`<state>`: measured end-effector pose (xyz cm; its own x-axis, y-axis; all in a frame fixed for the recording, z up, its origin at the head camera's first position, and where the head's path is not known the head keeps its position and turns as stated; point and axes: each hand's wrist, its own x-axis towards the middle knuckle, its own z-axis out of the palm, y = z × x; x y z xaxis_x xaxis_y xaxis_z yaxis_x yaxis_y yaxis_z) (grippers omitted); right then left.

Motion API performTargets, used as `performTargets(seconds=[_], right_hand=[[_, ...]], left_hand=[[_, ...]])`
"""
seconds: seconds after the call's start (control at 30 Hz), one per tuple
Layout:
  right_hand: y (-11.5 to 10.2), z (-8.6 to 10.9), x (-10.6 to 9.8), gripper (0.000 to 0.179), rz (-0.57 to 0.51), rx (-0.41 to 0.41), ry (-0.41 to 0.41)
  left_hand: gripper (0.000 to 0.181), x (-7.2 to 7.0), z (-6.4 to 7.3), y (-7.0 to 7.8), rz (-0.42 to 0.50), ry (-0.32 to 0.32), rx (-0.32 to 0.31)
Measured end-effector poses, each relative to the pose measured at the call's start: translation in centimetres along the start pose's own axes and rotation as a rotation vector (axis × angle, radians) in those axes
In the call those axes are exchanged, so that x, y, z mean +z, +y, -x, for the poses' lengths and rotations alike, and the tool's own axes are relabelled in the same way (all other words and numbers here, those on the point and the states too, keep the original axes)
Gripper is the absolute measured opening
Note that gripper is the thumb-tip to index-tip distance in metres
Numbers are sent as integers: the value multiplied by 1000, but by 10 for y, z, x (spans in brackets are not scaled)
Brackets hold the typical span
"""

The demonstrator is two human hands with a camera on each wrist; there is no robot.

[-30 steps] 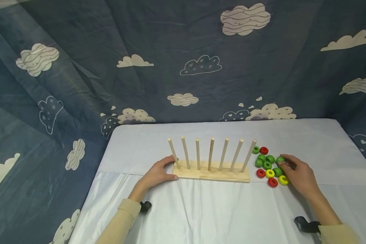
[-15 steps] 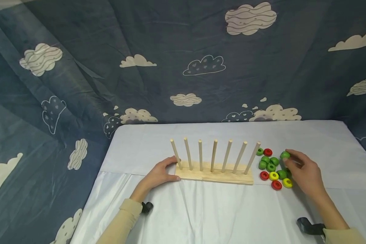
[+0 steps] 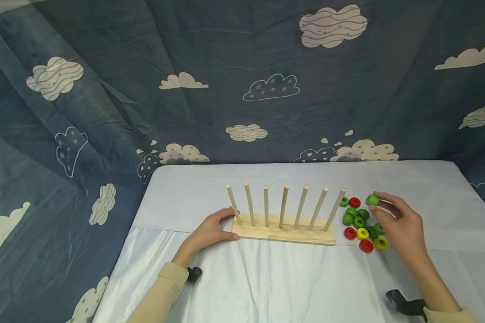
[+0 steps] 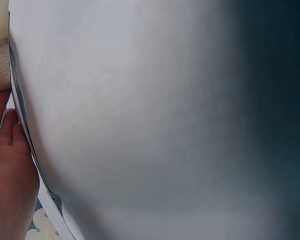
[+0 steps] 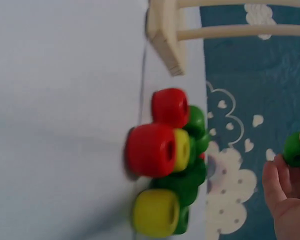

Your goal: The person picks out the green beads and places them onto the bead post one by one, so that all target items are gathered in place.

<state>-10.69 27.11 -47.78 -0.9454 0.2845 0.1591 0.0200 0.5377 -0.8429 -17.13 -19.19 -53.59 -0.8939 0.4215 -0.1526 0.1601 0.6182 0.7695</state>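
A pale wooden peg stand [image 3: 283,234] with a row of several upright dowels stands on the white cloth. My left hand [image 3: 210,232] grips its left end, thumb at the front edge and fingers behind. The end of the stand's base [image 4: 2,70] shows at the edge of the left wrist view. To the right, my right hand [image 3: 406,229] pinches a green bead [image 3: 372,200] between thumb and fingers, raised over the cloth. Its hole shows in the right wrist view, where the bead [image 5: 293,149] is partly covered by the thumb.
Loose beads lie clustered right of the stand: several green ones [image 3: 349,216], red ones such as the nearest red bead [image 3: 366,246], and a yellow bead [image 3: 381,242] beside it. A dark cloud-print curtain [image 3: 210,54] hangs behind the white-covered table [image 3: 299,282].
My right hand has lifted the green bead out of the cluster, then shifted slightly left with it. The left hand keeps its grip on the stand; the head view has shifted a little.
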Motion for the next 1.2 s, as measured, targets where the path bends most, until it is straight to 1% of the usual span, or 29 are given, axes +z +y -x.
performTargets(seconds=[0.13, 0.37, 0.57, 0.93, 1.2], right_hand=[[-9, 0, 1, 44, -30, -28, 5], [-30, -5, -2, 42, -54, -126, 2], [-49, -9, -6, 41, -40, -213, -24], [-82, -16, -17, 43, -17, -305, -28], [-107, -20, -24, 47, -21, -375, -52]], left_hand=[[69, 0, 1, 1, -8, -3, -3], [69, -1, 1, 2, -6, -1, -4], [68, -1, 1, 3, -12, -3, -6], [68, -1, 1, 4, -7, -4, -13], [69, -1, 0, 4, -14, -2, -10]])
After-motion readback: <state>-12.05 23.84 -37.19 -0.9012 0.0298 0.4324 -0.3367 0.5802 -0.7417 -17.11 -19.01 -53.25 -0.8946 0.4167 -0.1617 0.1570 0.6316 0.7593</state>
